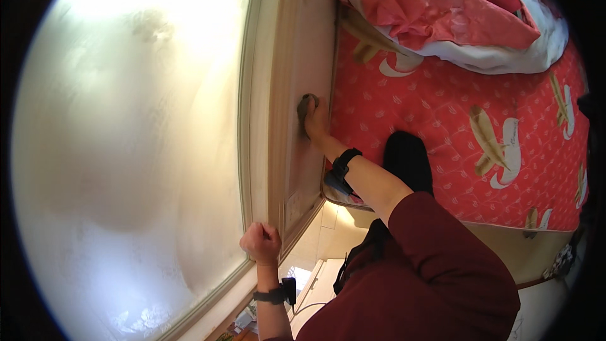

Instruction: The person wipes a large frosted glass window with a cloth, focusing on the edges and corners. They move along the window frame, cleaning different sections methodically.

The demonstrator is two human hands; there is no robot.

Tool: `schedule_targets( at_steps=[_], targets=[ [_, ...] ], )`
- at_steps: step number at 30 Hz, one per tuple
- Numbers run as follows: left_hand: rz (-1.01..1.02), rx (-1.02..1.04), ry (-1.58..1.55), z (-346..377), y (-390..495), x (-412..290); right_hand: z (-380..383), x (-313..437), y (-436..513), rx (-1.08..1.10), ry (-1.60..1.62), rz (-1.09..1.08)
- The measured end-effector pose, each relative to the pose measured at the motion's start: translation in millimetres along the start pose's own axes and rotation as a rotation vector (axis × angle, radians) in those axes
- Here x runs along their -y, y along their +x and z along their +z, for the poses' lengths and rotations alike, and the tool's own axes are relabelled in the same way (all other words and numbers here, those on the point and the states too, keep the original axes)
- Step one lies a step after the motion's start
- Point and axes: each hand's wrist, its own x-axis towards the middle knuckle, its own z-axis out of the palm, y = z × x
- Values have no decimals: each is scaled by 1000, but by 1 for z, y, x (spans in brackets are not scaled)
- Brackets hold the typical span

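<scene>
My right hand holds a bunched dark grey-green cloth against the cream side panel between the frosted pane and the bed. My left hand is closed in a fist at the lower corner of the pale frame; nothing shows in it. A large frosted, glass-like pane fills the left side, bright with glare at the top. Both my wrists wear black straps with small devices.
A red mattress with a feather print lies at the right, and my black-clad knee rests on it. Rumpled pink and white bedding is heaped at its far end. Below are a tiled floor and a thin cable.
</scene>
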Motion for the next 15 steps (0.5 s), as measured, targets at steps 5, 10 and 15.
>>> schedule_targets(
  at_steps=[5, 10, 15],
  targets=[
    [28, 10, 30, -1, -1, 1, 0, -8, 57, 16, 50, 78],
    [15, 16, 30, -2, 0, -1, 10, -30, 89, -149, 157, 218],
    [3, 21, 33, -1, 0, -3, 1, -34, 75, -237, 128, 149]
  ],
)
